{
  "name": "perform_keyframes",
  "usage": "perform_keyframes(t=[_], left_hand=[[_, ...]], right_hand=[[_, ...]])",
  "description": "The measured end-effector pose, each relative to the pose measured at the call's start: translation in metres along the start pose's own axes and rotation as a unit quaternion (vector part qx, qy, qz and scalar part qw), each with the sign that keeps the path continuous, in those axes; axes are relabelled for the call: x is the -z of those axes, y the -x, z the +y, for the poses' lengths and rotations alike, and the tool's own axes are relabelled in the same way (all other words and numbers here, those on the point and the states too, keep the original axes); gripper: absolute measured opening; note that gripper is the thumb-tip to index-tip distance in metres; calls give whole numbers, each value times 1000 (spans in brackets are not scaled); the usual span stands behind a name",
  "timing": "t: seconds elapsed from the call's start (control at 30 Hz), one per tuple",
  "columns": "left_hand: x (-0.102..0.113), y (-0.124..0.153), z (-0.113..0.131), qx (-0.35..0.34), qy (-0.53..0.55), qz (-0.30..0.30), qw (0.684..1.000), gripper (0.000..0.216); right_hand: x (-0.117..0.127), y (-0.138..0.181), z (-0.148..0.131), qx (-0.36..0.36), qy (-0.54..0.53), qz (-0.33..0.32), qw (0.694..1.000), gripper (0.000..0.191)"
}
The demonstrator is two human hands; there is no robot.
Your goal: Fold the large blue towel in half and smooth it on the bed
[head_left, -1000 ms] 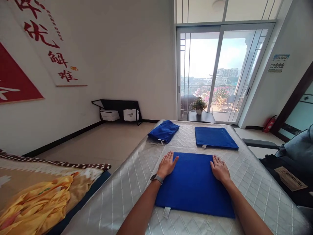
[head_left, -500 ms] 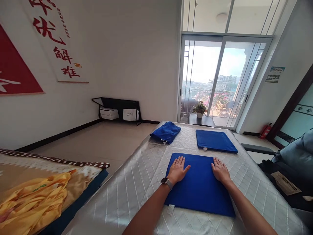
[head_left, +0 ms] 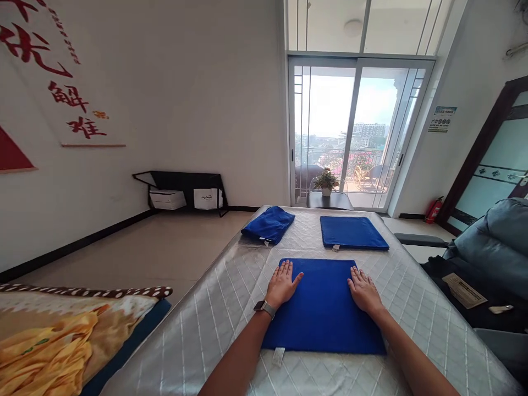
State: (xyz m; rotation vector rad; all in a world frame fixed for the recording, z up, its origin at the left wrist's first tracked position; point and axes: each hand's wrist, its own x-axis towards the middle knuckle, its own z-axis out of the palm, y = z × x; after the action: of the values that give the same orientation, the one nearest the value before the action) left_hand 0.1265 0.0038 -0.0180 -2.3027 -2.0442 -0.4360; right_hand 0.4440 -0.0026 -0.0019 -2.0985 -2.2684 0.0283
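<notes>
A flat blue cushion cover point(head_left: 319, 313) lies on a mattress with a silvery quilted surface point(head_left: 214, 324). On its upper left part my left hand point(head_left: 282, 285) rests palm down, fingers stretched out, with a watch on the wrist. My right hand point(head_left: 365, 289) lies flat along the cover's upper right edge, its fingers also extended. A white tag point(head_left: 278, 356) sticks out at the cover's near left corner. Beyond it on the right is another flat blue cover point(head_left: 353, 232), apparently stacked. To the far left sits a crumpled blue cover point(head_left: 269, 224).
Yellow cloth point(head_left: 53, 352) lies on a patterned bed at the left. A potted plant point(head_left: 326, 183) stands on a dark chair point(head_left: 330, 201) before the sliding glass door. At right are a grey-blue padded seat point(head_left: 493, 242) and a fire extinguisher point(head_left: 434, 210).
The view has turned a little to the right, so everything appears shifted left. Both hands stay flat on the blue cover, which looks squarer to me now.
</notes>
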Motion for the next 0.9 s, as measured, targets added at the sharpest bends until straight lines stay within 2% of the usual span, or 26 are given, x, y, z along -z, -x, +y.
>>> perform_keyframes(t=[0.33, 0.5, 0.6, 0.7, 0.8, 0.9], left_hand=[[-10, -1, -5, -21, -34, 1, 999, 86], [-9, -6, -12, -25, -47, -31, 998, 85], [-6, -12, -3, -2, -64, -15, 998, 81], [-4, -19, 39, -4, -49, 12, 999, 79], [-12, -23, 106, -105, -2, 7, 994, 71], [-25, -30, 170, -208, 34, -3, 978, 66]], right_hand=[[-1, 4, -2, -12, -55, 2, 998, 66], [-4, 4, 0, -7, -78, 8, 997, 67], [-5, 4, 0, -8, -87, 10, 996, 67], [-3, 4, 0, -9, -90, 13, 996, 66], [-1, 6, 0, -11, -87, 14, 996, 66], [0, 9, 2, 5, -71, 6, 997, 63]])
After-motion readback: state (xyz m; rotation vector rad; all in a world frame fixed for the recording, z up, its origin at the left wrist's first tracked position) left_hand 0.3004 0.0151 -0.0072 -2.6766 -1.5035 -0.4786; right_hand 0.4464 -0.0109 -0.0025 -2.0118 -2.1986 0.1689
